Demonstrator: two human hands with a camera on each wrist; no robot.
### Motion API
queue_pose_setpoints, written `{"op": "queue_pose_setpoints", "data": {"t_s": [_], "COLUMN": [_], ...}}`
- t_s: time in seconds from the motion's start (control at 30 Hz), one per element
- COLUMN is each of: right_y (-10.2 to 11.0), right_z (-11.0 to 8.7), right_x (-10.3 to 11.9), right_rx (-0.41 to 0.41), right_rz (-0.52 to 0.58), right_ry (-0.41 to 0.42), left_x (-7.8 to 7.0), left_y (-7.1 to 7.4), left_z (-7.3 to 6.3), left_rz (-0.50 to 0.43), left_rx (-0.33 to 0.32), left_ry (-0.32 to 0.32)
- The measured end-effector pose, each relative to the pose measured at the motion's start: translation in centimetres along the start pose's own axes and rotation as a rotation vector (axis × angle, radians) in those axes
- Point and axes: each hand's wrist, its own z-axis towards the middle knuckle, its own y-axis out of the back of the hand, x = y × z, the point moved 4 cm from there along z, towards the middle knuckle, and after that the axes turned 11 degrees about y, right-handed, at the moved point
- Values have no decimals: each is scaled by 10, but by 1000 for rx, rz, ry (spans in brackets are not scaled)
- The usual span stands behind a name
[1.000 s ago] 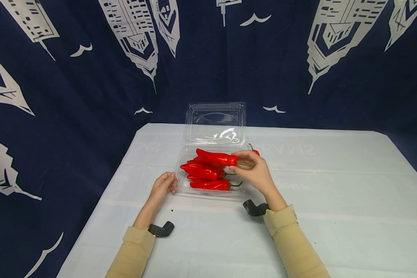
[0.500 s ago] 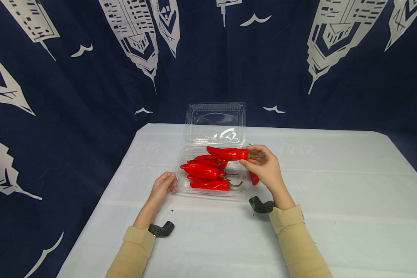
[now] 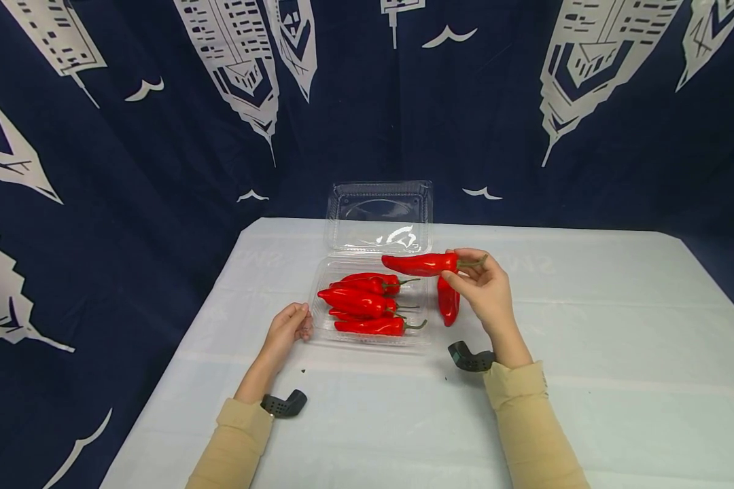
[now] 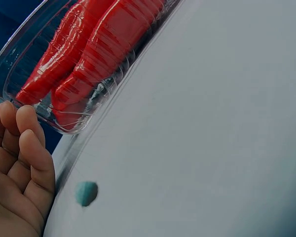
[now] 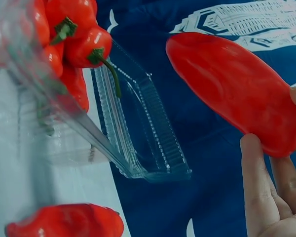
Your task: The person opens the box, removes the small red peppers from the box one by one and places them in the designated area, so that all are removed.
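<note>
As our left hand (image 3: 289,324) grips the clamshell (image 3: 414,295), our right hand (image 3: 488,286) pinches a red pepper (image 3: 419,264); only head view frames both.

Seven peppers (image 3: 418,264), one clear container (image 3: 417,297), two wrist cameras (image 3: 285,403) and one table (image 3: 618,339) show.

I see from here a white table (image 3: 618,353). Behind it, and also along its left side, hangs a dark blue curtain (image 3: 367,122). The curtain bears pale towers (image 3: 245,51), printed upside down, and small white birds (image 3: 144,89). On the table I notice a small crumb (image 3: 303,371) and faint letters (image 3: 529,263).
</note>
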Motion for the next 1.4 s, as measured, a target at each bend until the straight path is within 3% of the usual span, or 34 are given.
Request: {"op": "queue_pose_setpoints", "data": {"t_s": [0.3, 0.77, 1.13, 1.4], "right_y": [15, 32, 43, 51], "right_z": [2, 4, 4, 4], "right_x": [0, -3, -4, -11], "right_rx": [-100, -188, -248, -242], "right_rz": [-23, -91, -29, -10], "right_ry": [6, -43, -95, -116], "left_x": [0, -1, -2, -3], "left_y": [0, 0, -1, -1], "left_z": [0, -1, -1, -2], "left_rz": [2, 18, 18, 21], "left_rx": [2, -9, -9, -7], "left_ry": [3, 3, 8, 13]}}
